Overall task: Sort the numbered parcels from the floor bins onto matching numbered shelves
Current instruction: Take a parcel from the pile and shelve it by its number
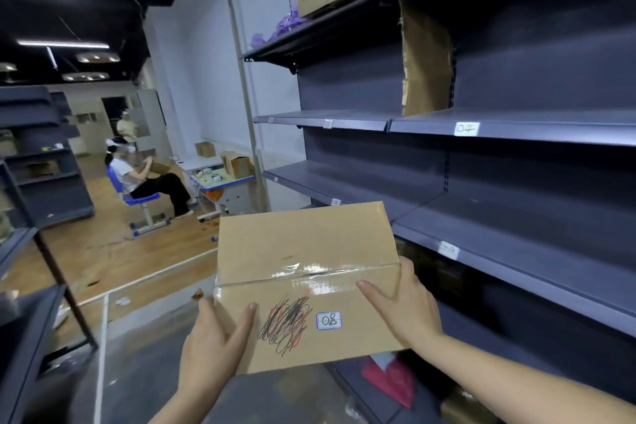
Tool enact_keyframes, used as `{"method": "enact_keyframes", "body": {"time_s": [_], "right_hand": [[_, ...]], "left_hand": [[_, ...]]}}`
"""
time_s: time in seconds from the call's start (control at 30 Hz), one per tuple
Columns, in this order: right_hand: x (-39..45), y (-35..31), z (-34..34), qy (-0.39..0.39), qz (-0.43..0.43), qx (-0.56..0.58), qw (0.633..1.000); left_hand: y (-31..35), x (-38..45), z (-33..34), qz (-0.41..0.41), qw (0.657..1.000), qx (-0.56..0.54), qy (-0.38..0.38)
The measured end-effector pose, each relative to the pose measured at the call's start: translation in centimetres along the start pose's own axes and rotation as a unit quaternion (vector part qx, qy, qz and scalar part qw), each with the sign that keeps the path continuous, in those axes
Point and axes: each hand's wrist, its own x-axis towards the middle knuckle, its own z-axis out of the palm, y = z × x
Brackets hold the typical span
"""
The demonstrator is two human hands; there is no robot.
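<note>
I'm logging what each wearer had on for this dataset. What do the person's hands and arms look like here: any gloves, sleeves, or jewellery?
The left hand and right hand are bare, with no gloves, rings or watch in view. Both forearms are uncovered as far as the frame shows; no sleeve cuff is visible. Fingernails are short and look unpainted.

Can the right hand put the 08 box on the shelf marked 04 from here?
Probably yes for reach: the shelf marked 04 looks bare in front, nothing blocking. But both the right hand and left hand grip the 08 box, and the numbers don't match.
</note>
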Motion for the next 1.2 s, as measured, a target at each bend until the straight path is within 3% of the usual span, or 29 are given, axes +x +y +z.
{"method": "enact_keyframes", "body": {"time_s": [0.37, 0.63, 0.8, 0.93, 1.07, 1.2], "right_hand": [[14.6, -4.2, 8.2, 0.032, 0.053, -0.033, 0.998], [25.6, -8.8, 10.5, 0.076, 0.162, -0.089, 0.98], [32.1, -11.0, 9.7, 0.083, 0.266, -0.042, 0.959], [35.4, -10.8, 9.3, 0.114, 0.319, 0.082, 0.937], [38.1, -9.7, 8.7, 0.155, 0.321, 0.15, 0.922], [40.2, -8.4, 8.1, 0.163, 0.288, 0.183, 0.926]], "left_hand": [[-2.3, 20.3, 6.2, 0.044, 0.998, 0.0, -0.036], [0.0, 39.3, 11.3, 0.071, 0.98, -0.027, -0.184], [4.3, 49.4, 14.7, 0.034, 0.928, -0.176, -0.326], [6.3, 53.9, 17.7, 0.005, 0.885, -0.278, -0.374], [7.2, 56.6, 20.7, 0.023, 0.854, -0.324, -0.406], [10.0, 58.7, 24.6, -0.038, 0.82, -0.357, -0.447]]}}
